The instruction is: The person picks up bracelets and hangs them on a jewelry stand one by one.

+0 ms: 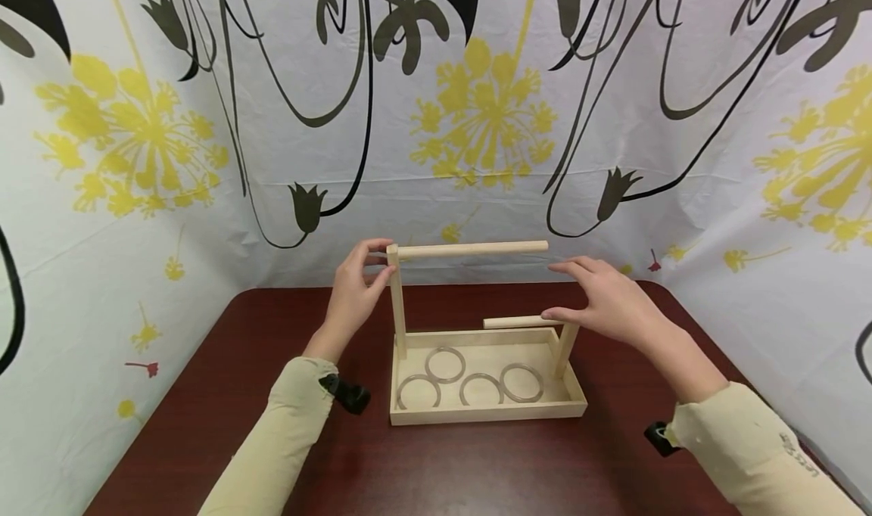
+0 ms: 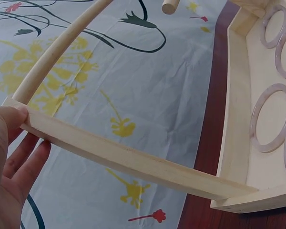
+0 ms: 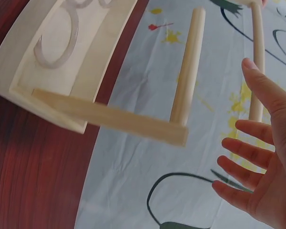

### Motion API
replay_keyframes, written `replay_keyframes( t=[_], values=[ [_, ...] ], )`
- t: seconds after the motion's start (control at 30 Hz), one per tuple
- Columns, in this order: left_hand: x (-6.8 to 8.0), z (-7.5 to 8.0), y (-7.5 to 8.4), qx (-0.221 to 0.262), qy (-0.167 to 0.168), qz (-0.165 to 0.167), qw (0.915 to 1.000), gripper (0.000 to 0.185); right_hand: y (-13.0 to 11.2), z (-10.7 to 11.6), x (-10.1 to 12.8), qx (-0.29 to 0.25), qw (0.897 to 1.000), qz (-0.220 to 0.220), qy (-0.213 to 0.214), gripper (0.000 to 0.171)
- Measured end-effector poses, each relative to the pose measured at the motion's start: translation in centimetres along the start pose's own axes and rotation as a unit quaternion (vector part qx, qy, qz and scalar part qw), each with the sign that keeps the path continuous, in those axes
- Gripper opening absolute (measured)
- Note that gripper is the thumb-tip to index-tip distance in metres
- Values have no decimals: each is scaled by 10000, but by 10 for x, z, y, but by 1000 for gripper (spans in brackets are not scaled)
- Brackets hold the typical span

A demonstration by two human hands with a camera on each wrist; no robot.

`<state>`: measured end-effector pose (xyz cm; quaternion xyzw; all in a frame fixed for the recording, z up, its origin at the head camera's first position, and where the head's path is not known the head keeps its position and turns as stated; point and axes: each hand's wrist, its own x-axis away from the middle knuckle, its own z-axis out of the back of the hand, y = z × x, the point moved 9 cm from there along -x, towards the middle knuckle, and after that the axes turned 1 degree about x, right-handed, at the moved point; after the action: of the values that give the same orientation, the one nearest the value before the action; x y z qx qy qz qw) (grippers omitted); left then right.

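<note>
On a dark red table (image 1: 204,425), a wooden tray (image 1: 487,414) holds four rings (image 1: 446,365) between two upright posts. The left hand (image 1: 354,293) pinches the top of the taller post (image 1: 397,304), where a long dowel (image 1: 473,249) juts out; the right hand (image 1: 606,300) hovers open-fingered beside the shorter post's dowel (image 1: 514,321)

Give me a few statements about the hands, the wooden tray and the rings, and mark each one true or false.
1. Four rings lie flat in the wooden tray. True.
2. The left hand holds the top of the tall post. True.
3. The right hand grips a ring. False: its fingers are spread and hold nothing.
4. A ring hangs on the upper rod. False: the rod is bare.
5. The tray sits on a dark red table. True.
</note>
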<state>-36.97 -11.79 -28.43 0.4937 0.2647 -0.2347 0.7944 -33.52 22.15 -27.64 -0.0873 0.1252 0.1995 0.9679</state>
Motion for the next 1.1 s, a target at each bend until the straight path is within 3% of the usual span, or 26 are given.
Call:
replay_keyframes(
  t=[0.73, 1.1],
  values=[
    [1, -1, -2, 108, -152, 150, 9997, 38, -56, -10, -1, -520, 9954, 683, 436, 67],
    [1, 0, -1, 132, -135, 141, 9997, 39, -81, -19, 5, -783, 9853, 1239, 875, 58]
  ],
)
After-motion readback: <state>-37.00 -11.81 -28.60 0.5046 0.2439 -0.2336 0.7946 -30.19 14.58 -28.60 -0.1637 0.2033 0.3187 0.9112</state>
